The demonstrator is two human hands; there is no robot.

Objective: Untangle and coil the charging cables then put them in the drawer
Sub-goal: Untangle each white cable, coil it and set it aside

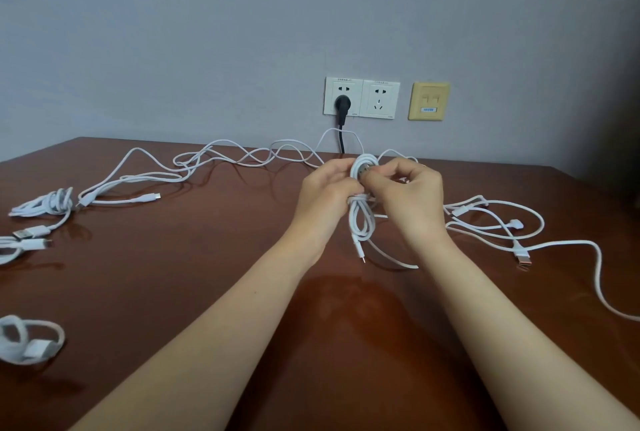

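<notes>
Above the brown table (207, 274), my left hand (325, 191) grips a white charging cable coil (362, 219) around its middle. Its loops hang down and a small plug end dangles below. My right hand (408, 195) pinches a strand of the same cable at the top of the coil. Loose white cables (214, 160) trail from the coil across the back of the table to the left. More tangled white cables (495, 222) lie to the right of my right hand. No drawer is in view.
A bundled cable (48, 205) and loose plug ends (31, 236) lie at the left edge. A coiled cable (31, 340) sits at the near left. Wall sockets (362, 98) hold a black plug (343, 104), beside a yellow network plate (429, 101).
</notes>
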